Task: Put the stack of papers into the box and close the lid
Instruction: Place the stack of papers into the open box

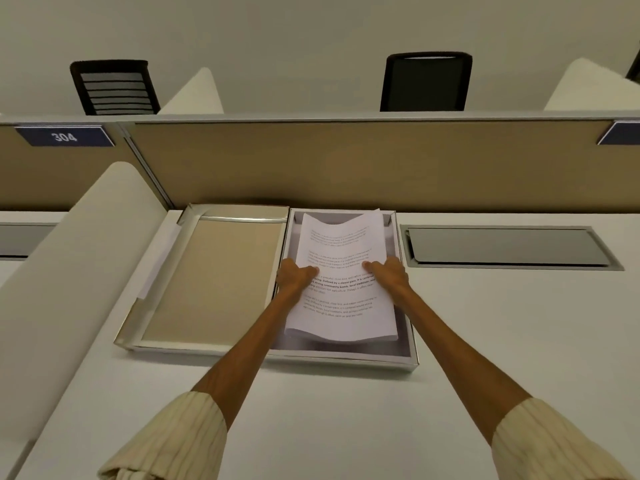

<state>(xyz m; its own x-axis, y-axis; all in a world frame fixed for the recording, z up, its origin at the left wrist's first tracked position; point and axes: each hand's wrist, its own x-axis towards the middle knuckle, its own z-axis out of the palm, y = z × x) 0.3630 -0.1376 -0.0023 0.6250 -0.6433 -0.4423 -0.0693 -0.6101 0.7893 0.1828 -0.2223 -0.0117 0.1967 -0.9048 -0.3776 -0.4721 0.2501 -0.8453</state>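
Both hands grip stack of papers (341,278) | sheets bowed, printed | over open box (410,344)

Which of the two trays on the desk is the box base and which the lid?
The right tray is the box base: grey inside, with the stack of papers going in. The left tray, beige inside and empty, is the lid.

White desk (485,341), matte, evenly lit. Grey recessed cable hatch (509,247) set in desktop at right. Tan fabric partition (346,168) along far edge, pale trim on top. Blue plaque "304" (64,136) at upper left; second blue plaque (621,133) at right, unreadable. Cream side divider (69,271) at left. Two black office chairs (116,87) (426,82) behind partition. Plain off-white wall (311,29).
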